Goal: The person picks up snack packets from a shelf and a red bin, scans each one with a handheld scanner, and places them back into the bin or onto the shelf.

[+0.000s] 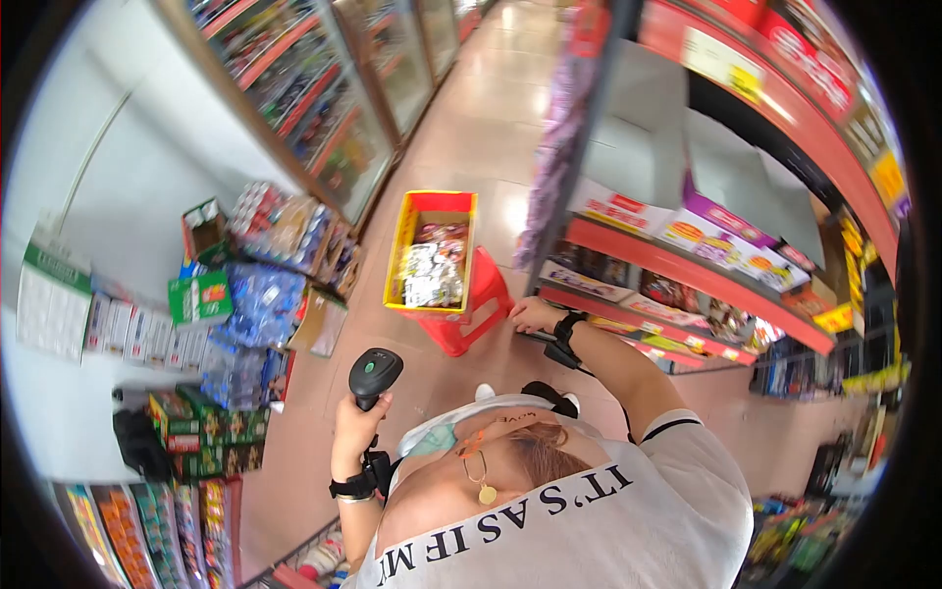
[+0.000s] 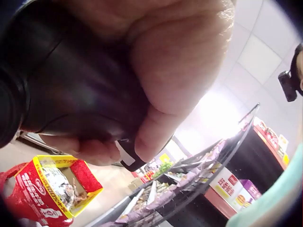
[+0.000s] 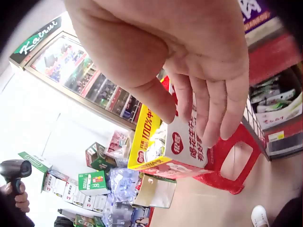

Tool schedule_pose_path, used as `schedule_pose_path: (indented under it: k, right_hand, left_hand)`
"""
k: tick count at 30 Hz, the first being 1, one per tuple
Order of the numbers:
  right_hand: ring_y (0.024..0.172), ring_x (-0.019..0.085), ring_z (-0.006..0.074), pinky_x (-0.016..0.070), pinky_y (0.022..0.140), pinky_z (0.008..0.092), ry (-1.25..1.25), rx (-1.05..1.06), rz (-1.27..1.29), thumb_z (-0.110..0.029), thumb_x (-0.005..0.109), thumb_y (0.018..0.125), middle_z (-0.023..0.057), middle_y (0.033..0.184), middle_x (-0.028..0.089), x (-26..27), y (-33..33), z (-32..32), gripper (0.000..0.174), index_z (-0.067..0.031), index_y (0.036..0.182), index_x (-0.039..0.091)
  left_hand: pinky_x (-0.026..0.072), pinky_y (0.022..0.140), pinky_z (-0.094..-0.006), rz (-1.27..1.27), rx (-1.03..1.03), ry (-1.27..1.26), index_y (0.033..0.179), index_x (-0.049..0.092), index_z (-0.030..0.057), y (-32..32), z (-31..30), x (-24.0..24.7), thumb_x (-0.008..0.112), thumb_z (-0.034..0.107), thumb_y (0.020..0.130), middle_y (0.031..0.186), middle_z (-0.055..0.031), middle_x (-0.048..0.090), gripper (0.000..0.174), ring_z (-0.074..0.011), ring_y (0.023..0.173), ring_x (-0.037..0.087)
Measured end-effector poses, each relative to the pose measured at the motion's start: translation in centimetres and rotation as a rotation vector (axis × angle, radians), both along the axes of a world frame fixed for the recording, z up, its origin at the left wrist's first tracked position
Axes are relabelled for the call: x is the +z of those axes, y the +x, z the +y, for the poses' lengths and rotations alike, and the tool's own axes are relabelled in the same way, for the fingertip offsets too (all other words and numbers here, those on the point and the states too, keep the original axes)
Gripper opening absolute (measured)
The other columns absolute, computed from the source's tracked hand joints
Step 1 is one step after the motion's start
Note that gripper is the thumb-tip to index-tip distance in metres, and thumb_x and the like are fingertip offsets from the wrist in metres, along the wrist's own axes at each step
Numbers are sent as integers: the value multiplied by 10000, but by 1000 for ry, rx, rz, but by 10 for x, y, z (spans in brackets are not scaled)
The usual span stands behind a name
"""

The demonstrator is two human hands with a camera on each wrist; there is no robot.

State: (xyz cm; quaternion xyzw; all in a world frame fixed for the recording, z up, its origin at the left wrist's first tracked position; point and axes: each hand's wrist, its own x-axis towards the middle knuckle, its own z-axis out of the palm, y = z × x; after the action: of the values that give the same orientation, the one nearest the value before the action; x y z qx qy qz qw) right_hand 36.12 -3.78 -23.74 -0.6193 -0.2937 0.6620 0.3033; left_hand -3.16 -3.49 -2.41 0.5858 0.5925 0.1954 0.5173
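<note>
Left fingers [image 2: 99,151] grip scanner [image 1: 376,371]; right fingers [image 3: 214,101] near stool [image 1: 489,280].

Saw a black handheld scanner [image 1: 376,373] with a round green mark on top, gripped by the left hand [image 1: 359,429], head uppermost above the handle. Noted an open-topped box [image 1: 439,200], yellow-rimmed, red inside, one outer side white and printed, set on a red stool [image 1: 489,278], with the stool's right edge showing past it. Found packets [image 1: 432,280] heaped loosely in the box, silvery white toward its near edge, reddish brown farther in, short of its far edge. Saw the right hand [image 1: 536,315] near the stool's right edge, apart from the box.
</note>
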Motion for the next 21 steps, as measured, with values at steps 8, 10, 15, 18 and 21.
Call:
schedule_pose_path:
  k: [8, 10, 15, 18, 21]
  right_hand:
    - [701, 597, 150, 486, 619, 276, 378, -200, -312, -56, 601, 778, 59, 781, 615, 91, 68, -100, 132, 7, 895, 599]
    - [764, 600, 145, 489, 682, 274, 473, -256, -357, -49, 590, 795, 54, 819, 627, 102, 90, -125, 137, 1, 923, 596]
    - [847, 595, 130, 488, 744, 269, 629, -221, -469, -83, 600, 842, 63, 921, 619, 221, 117, -206, 184, -11, 1009, 578]
    - [773, 621, 157, 493, 689, 293, 666, -41, -758, -98, 626, 826, 78, 881, 646, 315, 121, -261, 221, -20, 1031, 602]
    - [750, 621, 156, 488, 662, 275, 789, -30, -891, -87, 629, 819, 84, 846, 645, 368, 143, -304, 205, -19, 1012, 619]
  left_hand:
    - [404, 512, -251, -52, -359, 44, 850, 628, -4, 96, 15, -13, 705, 162, 773, 641, -7, 567, 198, -85, 563, 506]
    - [394, 508, -249, -42, -432, 51, 847, 634, 4, 127, 9, -6, 706, 163, 773, 634, 5, 557, 190, -76, 562, 491]
    - [384, 510, -247, -80, -586, 25, 834, 642, 11, 202, -18, -4, 721, 188, 764, 639, 29, 553, 206, -58, 564, 467]
    - [397, 539, -242, -80, -684, 17, 892, 645, 26, 240, -38, 2, 728, 197, 757, 673, 22, 569, 233, -62, 591, 479]
    - [420, 578, -254, -135, -735, 48, 930, 650, 37, 266, -55, -9, 729, 199, 753, 676, 11, 581, 252, -78, 609, 496]
